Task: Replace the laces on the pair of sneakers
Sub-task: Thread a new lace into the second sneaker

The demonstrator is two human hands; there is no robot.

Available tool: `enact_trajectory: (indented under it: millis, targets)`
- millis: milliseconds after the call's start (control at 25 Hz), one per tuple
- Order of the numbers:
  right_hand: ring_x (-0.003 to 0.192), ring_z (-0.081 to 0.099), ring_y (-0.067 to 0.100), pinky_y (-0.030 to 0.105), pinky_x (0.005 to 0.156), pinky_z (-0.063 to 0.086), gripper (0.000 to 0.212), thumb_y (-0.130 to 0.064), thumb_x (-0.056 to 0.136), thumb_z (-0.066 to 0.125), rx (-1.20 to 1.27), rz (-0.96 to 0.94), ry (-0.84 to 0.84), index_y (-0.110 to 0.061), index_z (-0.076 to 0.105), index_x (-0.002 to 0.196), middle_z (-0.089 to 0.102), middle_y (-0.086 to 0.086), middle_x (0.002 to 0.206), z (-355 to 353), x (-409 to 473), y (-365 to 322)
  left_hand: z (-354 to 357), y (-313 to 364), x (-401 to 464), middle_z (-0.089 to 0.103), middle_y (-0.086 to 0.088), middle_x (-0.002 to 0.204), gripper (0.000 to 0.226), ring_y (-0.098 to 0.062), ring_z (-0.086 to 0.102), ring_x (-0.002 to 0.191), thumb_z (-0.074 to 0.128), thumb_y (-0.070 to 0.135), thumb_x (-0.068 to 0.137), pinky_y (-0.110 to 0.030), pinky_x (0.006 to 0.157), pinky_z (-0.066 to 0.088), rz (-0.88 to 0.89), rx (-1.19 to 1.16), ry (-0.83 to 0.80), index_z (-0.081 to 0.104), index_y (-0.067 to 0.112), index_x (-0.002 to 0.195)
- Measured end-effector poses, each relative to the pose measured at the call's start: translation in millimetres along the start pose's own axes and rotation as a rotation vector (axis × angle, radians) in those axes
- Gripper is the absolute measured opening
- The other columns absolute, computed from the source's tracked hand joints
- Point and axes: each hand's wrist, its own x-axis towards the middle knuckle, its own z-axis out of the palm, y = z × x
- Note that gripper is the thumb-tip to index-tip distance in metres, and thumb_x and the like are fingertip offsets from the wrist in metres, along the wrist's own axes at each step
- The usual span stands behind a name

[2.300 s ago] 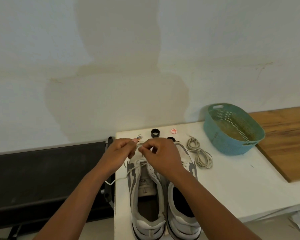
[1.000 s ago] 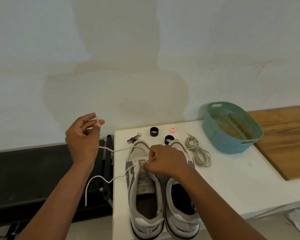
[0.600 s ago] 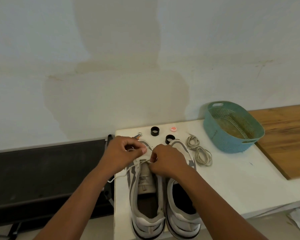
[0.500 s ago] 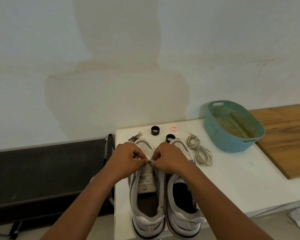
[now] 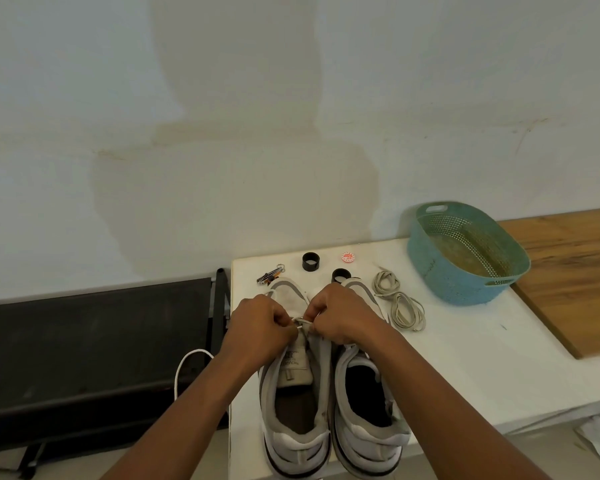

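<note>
Two grey and white sneakers stand side by side on the white table (image 5: pixel 465 355), heels toward me. Over the left sneaker (image 5: pixel 293 403) my left hand (image 5: pixel 258 327) and my right hand (image 5: pixel 340 317) meet, both pinching a white lace (image 5: pixel 300 323) at the eyelets near the tongue. A loop of that lace (image 5: pixel 187 362) hangs off the table's left edge. The right sneaker (image 5: pixel 364 410) sits open, its front hidden under my right hand. A loose grey lace (image 5: pixel 399 299) lies coiled to the right of the shoes.
A teal perforated basket (image 5: pixel 465 251) stands at the back right, beside a wooden board (image 5: pixel 575 271). Two black rings (image 5: pixel 310 262), a small red and white cap (image 5: pixel 348 257) and a small clip tool (image 5: pixel 271 274) lie behind the shoes. A black surface (image 5: pixel 94 341) lies to the left.
My left hand pulled the lace out and up to the left, then came back. Both hands now sit knuckle to knuckle over the left sneaker's eyelets, slightly nearer me than before.
</note>
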Motion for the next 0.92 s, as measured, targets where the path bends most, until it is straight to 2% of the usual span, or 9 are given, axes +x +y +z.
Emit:
enact_trajectory:
  millis: [240, 360, 440, 560, 640, 720, 800, 840, 920]
  targets:
    - [0.063, 0.063, 0.012, 0.022, 0.056, 0.047, 0.02, -0.011, 0.082, 0.071, 0.022, -0.011, -0.006, -0.024, 0.083, 0.092, 0.068, -0.008, 0.068, 0.9, -0.3, 1.0, 3.7, -2.1, 0.8, 0.075, 0.008, 0.075, 0.011, -0.007, 0.066, 0.067, 0.076, 0.025, 0.087, -0.016, 0.064, 0.05, -0.007, -0.012, 0.03, 0.083, 0.024, 0.08]
    - [0.072, 0.071, 0.013, 0.027, 0.066, 0.056, 0.013, -0.022, 0.09, 0.067, 0.02, -0.059, 0.033, -0.02, 0.08, 0.086, 0.07, -0.007, 0.071, 0.7, -0.7, 1.9, 5.9, -1.5, 1.3, 0.077, 0.009, 0.081, 0.011, -0.006, 0.066, 0.07, 0.076, 0.033, 0.089, -0.02, 0.068, 0.054, -0.001, 0.0, 0.033, 0.084, 0.026, 0.086]
    - [0.073, 0.072, 0.016, 0.031, 0.075, 0.06, 0.016, -0.019, 0.092, 0.065, 0.011, -0.057, 0.06, -0.025, 0.074, 0.08, 0.068, -0.008, 0.069, 3.8, 0.5, 2.7, 7.5, -1.8, 1.7, 0.077, 0.009, 0.086, 0.012, -0.007, 0.067, 0.074, 0.075, 0.037, 0.09, -0.024, 0.071, 0.057, 0.006, 0.011, 0.034, 0.084, 0.028, 0.089]
    - [0.085, 0.069, 0.016, 0.034, 0.079, 0.06, 0.018, -0.02, 0.089, 0.069, -0.055, -0.062, 0.124, -0.033, 0.067, 0.077, 0.069, -0.009, 0.086, 12.3, 1.8, 3.5, 6.4, -1.5, 1.9, 0.076, 0.009, 0.092, 0.011, -0.007, 0.066, 0.081, 0.074, 0.036, 0.09, -0.024, 0.075, 0.055, 0.002, 0.01, 0.029, 0.082, 0.029, 0.091]
    - [0.086, 0.068, 0.017, 0.036, 0.078, 0.06, 0.01, -0.022, 0.088, 0.066, -0.059, -0.074, 0.152, -0.028, 0.069, 0.082, 0.071, -0.008, 0.091, 15.3, 2.1, 3.1, 3.4, -2.4, 2.5, 0.074, 0.012, 0.091, 0.009, -0.006, 0.065, 0.081, 0.074, 0.037, 0.089, -0.028, 0.079, 0.059, 0.009, 0.017, 0.001, 0.08, 0.03, 0.09]
    - [0.081, 0.066, 0.017, 0.037, 0.075, 0.06, 0.007, -0.023, 0.086, 0.061, -0.064, -0.077, 0.181, -0.023, 0.068, 0.083, 0.069, -0.006, 0.085, 13.9, 0.0, 1.6, -1.5, -2.8, 1.7, 0.071, 0.015, 0.087, 0.007, -0.007, 0.065, 0.081, 0.075, 0.039, 0.086, -0.034, 0.082, 0.06, 0.027, 0.032, -0.026, 0.074, 0.032, 0.088]
    - [0.072, 0.064, 0.017, 0.041, 0.071, 0.058, 0.012, -0.024, 0.087, 0.058, -0.058, -0.086, 0.226, -0.016, 0.065, 0.082, 0.069, 0.0, 0.079, 6.9, -3.6, -2.4, -5.4, -3.9, 0.1, 0.065, 0.016, 0.091, 0.017, -0.007, 0.06, 0.09, 0.074, 0.044, 0.082, -0.039, 0.09, 0.054, 0.062, 0.115, -0.013, 0.063, 0.034, 0.09]
    - [0.069, 0.064, 0.018, 0.044, 0.072, 0.058, 0.018, -0.024, 0.089, 0.055, 0.046, -0.087, 0.254, -0.01, 0.063, 0.081, 0.072, 0.006, 0.078, 0.8, -5.9, -4.2, -6.6, -5.0, -0.5, 0.062, 0.017, 0.099, 0.025, -0.01, 0.056, 0.099, 0.074, 0.048, 0.08, -0.039, 0.093, 0.049, 0.079, 0.176, 0.003, 0.058, 0.035, 0.094]
    - [0.069, 0.071, 0.025, 0.048, 0.077, 0.06, 0.022, -0.017, 0.097, 0.044, 0.609, -0.006, 0.242, -0.005, 0.059, 0.086, 0.076, 0.014, 0.081, -15.7, -8.3, -9.5, -8.0, -7.4, -0.9, 0.055, 0.013, 0.119, 0.045, -0.016, 0.049, 0.114, 0.073, 0.055, 0.076, -0.042, 0.095, 0.045, 0.091, 0.242, 0.034, 0.051, 0.038, 0.11]
